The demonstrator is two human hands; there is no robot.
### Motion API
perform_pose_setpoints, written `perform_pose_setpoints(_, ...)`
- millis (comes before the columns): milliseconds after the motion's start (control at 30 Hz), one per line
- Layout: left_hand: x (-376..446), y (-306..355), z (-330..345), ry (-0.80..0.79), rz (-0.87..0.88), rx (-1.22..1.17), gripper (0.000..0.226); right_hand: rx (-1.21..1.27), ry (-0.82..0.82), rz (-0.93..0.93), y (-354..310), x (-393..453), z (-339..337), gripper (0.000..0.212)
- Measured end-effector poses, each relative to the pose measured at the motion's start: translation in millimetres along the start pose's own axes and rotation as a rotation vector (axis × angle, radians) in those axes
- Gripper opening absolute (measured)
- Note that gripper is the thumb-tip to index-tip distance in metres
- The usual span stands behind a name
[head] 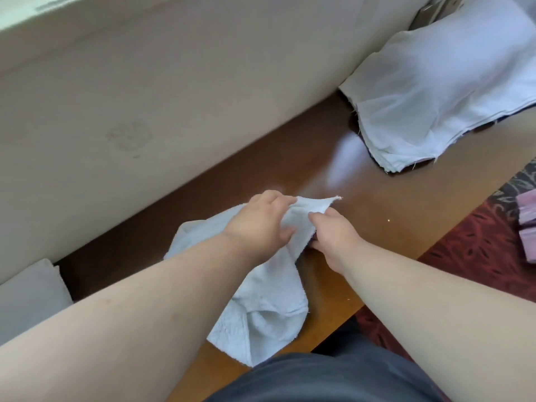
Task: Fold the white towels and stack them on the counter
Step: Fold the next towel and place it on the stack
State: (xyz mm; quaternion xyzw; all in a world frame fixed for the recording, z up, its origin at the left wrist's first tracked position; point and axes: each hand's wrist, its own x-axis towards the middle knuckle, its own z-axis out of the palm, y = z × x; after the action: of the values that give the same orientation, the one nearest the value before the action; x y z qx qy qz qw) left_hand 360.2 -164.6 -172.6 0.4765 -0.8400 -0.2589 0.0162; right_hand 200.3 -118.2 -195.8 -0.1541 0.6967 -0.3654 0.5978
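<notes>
Both hands grip one crumpled white towel above the brown wooden desk: the left hand closes its fingers over the upper edge, and the right hand pinches the same edge just beside it, near a raised corner. The rest of the towel hangs rumpled between the forearms down to the desk's near edge. A stack of folded white towels lies well apart at the far right, against the beige wall.

My brown wooden counter carries a crumpled white towel at lower centre and stacked white cloths upper right.
</notes>
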Motion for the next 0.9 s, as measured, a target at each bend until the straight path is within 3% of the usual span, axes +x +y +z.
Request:
perform_pose_setpoints(200,36,31,-18,-0.150,-0.043,-0.226,0.069,-0.102,-0.212,-0.124,-24,-8,0,0.025)
perform_pose_setpoints(333,44,23,-46,-0.265,-0.012,0.010,0.020,-0.003,-0.313,-0.044,-17,-11,-12,0.027)
perform_pose_setpoints(433,43,20,-54,-0.149,-0.027,-0.014,0.012,-0.150,-0.436,-0.014,-3,-16,-19,0.024)
perform_pose_setpoints(600,40,21,-59,0.141,-0.142,-0.161,0.045,-0.507,-0.486,0.106,19,-32,-34,0.034)
perform_pose_setpoints(667,43,18,-62,0.226,-0.169,-0.161,0.034,-0.636,-0.496,0.120,22,-41,-48,0.029)
perform_pose_setpoints(733,48,13,-64,0.282,-0.195,-0.173,0.019,-0.604,-0.480,0.100,23,-50,-63,0.016)
perform_pose_setpoints(800,54,9,-62,0.312,-0.235,-0.199,0.015,-0.398,-0.416,0.062,19,-56,-80,0.016)
perform_pose_setpoints(900,69,8,-59,0.326,-0.286,-0.234,0.013,-0.275,-0.205,-0.085,6,-57,-109,0.007)
